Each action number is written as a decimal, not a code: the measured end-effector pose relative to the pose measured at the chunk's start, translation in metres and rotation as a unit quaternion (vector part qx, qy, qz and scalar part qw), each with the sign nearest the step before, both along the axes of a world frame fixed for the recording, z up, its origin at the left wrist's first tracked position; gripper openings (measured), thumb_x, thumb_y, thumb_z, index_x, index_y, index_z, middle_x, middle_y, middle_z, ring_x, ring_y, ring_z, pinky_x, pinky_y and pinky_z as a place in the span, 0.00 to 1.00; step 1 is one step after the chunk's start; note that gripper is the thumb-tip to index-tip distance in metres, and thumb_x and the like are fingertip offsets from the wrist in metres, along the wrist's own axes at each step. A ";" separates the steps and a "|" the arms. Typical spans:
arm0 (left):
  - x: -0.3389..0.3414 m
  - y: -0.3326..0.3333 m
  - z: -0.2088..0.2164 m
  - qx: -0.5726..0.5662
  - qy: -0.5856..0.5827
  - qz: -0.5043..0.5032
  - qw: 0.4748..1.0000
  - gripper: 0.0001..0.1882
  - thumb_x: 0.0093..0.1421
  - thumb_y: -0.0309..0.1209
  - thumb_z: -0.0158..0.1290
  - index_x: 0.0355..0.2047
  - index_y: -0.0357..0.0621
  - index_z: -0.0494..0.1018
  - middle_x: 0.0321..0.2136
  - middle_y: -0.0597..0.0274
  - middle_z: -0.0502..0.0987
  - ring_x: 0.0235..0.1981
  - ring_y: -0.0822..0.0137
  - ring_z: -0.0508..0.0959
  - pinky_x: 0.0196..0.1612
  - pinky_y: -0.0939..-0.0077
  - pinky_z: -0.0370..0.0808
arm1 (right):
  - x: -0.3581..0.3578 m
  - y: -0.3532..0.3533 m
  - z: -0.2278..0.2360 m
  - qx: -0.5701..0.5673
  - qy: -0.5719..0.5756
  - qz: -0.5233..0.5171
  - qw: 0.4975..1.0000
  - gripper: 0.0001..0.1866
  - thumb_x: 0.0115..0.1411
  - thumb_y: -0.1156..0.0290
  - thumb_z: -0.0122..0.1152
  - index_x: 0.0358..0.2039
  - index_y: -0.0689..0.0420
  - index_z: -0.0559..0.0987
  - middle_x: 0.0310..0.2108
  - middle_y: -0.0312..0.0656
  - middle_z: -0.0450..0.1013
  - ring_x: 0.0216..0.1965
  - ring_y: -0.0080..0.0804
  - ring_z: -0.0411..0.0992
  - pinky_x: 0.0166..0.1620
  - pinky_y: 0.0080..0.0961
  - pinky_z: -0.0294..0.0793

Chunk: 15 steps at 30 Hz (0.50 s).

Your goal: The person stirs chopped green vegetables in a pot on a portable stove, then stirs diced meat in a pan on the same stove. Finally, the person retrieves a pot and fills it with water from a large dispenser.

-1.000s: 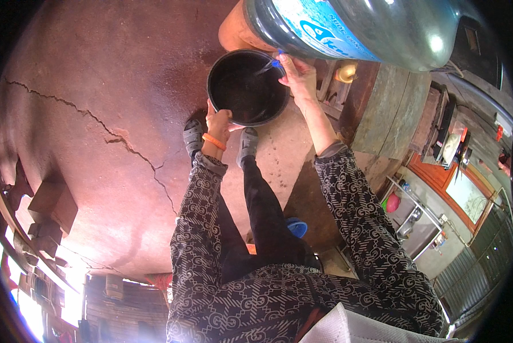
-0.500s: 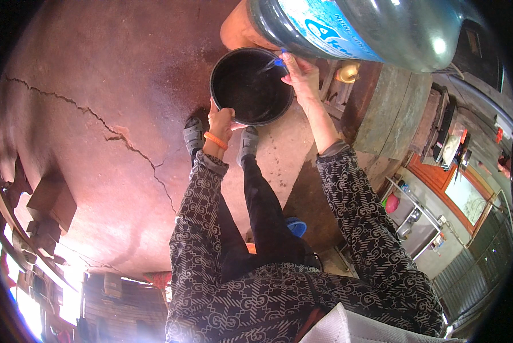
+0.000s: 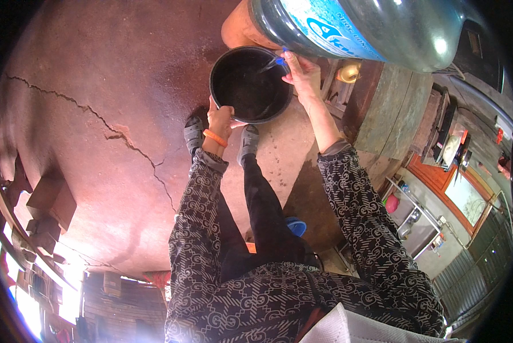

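My left hand [image 3: 220,120] grips the near rim of a round black pot [image 3: 251,88], thumb over the edge. The pot hangs tilted below a large clear water jug [image 3: 359,28] with a blue label, which lies on its side. At the jug's mouth end is a small blue tap [image 3: 280,60], with my right hand [image 3: 302,75] closed on it. A thin stream of water [image 3: 266,67] runs from the tap into the pot. How much water lies in the dark pot I cannot tell.
An orange-brown rounded container [image 3: 242,27] stands beside the jug. To the right are a wooden bench [image 3: 391,108] and a yellow bowl [image 3: 348,72]. A long crack [image 3: 119,136] crosses the reddish floor. A blue basin [image 3: 295,226] sits by my legs.
The pot has risen very slightly toward the tap. Both hands keep their holds and water still runs.
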<state>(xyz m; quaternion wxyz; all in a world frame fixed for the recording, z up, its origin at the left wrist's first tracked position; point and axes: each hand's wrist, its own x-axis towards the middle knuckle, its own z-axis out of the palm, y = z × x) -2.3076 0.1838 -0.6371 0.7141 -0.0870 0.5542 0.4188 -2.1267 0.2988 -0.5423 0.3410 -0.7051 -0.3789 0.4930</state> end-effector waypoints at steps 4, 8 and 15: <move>-0.001 -0.001 -0.005 -0.014 0.017 -0.003 1.000 0.43 0.50 0.12 0.40 0.66 0.62 0.56 0.52 0.48 0.70 0.38 0.42 0.81 0.28 0.46 0.86 | -0.001 0.000 -0.001 0.003 -0.003 -0.001 1.000 0.21 0.59 0.50 0.70 0.40 0.56 0.86 0.34 0.32 0.80 0.22 0.15 0.69 0.26 0.17 0.77; -0.002 0.001 0.007 -0.009 0.016 -0.004 1.000 0.43 0.51 0.12 0.39 0.66 0.62 0.56 0.50 0.48 0.70 0.36 0.44 0.82 0.29 0.46 0.86 | -0.001 0.000 0.000 0.004 -0.002 -0.004 1.000 0.21 0.59 0.50 0.70 0.40 0.56 0.86 0.34 0.32 0.81 0.22 0.15 0.69 0.26 0.18 0.77; -0.005 0.000 0.010 -0.023 0.027 -0.019 0.999 0.46 0.51 0.11 0.40 0.69 0.61 0.50 0.50 0.46 0.72 0.36 0.46 0.83 0.30 0.48 0.87 | -0.001 0.000 0.001 -0.002 -0.005 0.002 1.000 0.20 0.60 0.51 0.69 0.41 0.55 0.86 0.35 0.32 0.81 0.26 0.16 0.72 0.26 0.19 0.77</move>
